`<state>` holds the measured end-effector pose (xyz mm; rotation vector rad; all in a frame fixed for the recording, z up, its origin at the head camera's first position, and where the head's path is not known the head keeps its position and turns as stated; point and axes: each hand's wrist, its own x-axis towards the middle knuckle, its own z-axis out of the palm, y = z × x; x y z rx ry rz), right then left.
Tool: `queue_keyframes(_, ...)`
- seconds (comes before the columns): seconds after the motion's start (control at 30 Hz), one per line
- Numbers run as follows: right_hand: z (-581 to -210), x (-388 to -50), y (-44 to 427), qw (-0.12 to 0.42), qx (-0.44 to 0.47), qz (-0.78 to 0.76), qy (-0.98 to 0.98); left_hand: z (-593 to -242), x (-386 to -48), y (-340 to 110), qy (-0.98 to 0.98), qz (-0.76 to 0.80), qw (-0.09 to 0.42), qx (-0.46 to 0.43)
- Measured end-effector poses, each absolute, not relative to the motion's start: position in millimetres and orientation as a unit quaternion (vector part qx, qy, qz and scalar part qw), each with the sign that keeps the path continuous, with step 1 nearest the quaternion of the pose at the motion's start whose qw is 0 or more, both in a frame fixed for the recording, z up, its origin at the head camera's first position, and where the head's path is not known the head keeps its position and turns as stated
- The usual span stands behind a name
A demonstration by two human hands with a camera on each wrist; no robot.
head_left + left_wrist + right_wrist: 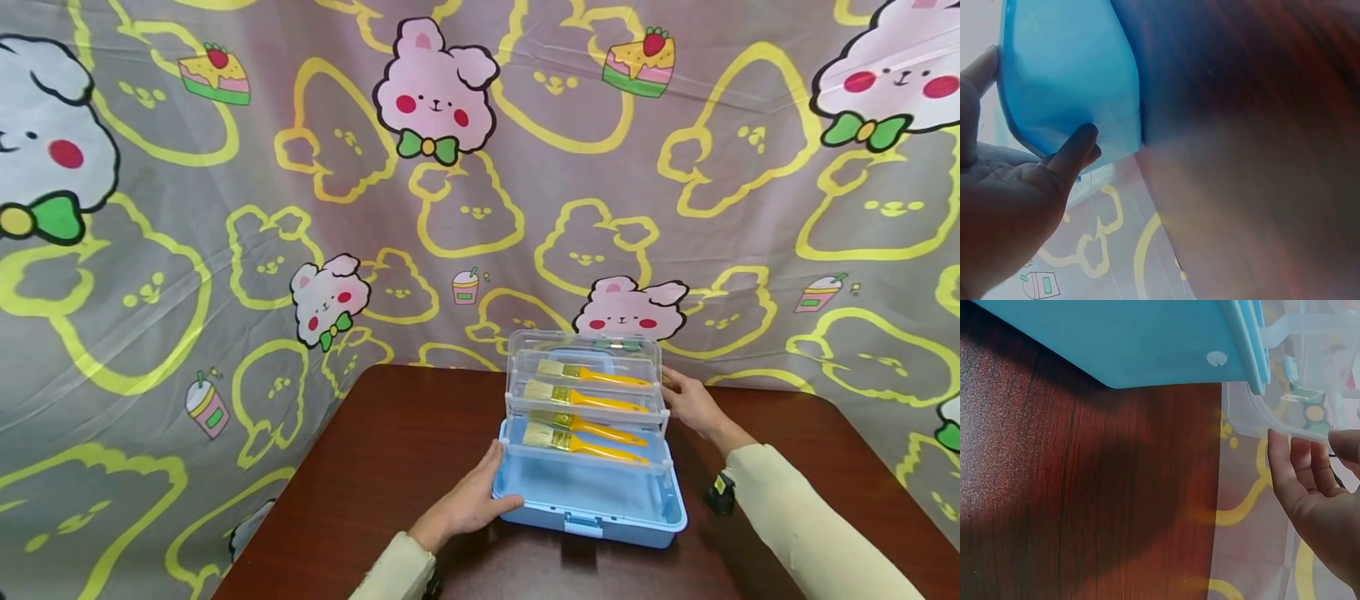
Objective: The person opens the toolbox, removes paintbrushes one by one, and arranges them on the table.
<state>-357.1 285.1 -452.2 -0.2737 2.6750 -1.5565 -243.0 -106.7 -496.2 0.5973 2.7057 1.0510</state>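
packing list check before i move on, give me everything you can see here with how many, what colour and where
Box: one, light blue, on the table, lid raised
Latch: one, light blue, box front
Lid: one, clear, upright behind the box
Trays: two tiers, clear, stepped above the box
Brushes: four visible, yellow handles, pale bristles, in the trays
Table: one, dark reddish brown, under the box
Cloth: patterned, greyish with yellow outlines and rabbits, behind the table
Wrist device: one plainly visible, black, at the right cuff
Sleeves: two, pale cream, on the forearms
Left hand: one, gripping the box's near left corner
Right hand: one, holding the lid's edge
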Motion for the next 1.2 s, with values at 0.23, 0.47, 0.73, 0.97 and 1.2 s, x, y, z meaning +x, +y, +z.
queue_keyframes(0.23, -455, -361, 285, 0.016, -0.095, -0.505, 0.858, -494, -245, -106, 0.911, 0.349, 0.092, 0.198)
queue_keyframes(0.47, -458, -364, 285, 0.023, -0.087, -0.502, 0.86, -491, -245, -104, 0.91, 0.358, 0.104, 0.183)
queue_keyframes(0.73, -460, -370, 284, 0.024, -0.081, -0.5, 0.862, -490, -247, -103, 0.91, 0.36, 0.102, 0.181)
queue_keyframes(0.97, -467, -373, 284, 0.039, -0.062, -0.529, 0.845, -490, -244, -101, 0.909, 0.362, 0.102, 0.179)
queue_keyframes(1.2, -469, -374, 286, 0.051, -0.059, -0.546, 0.834, -489, -244, -101, 0.912, 0.356, 0.102, 0.177)
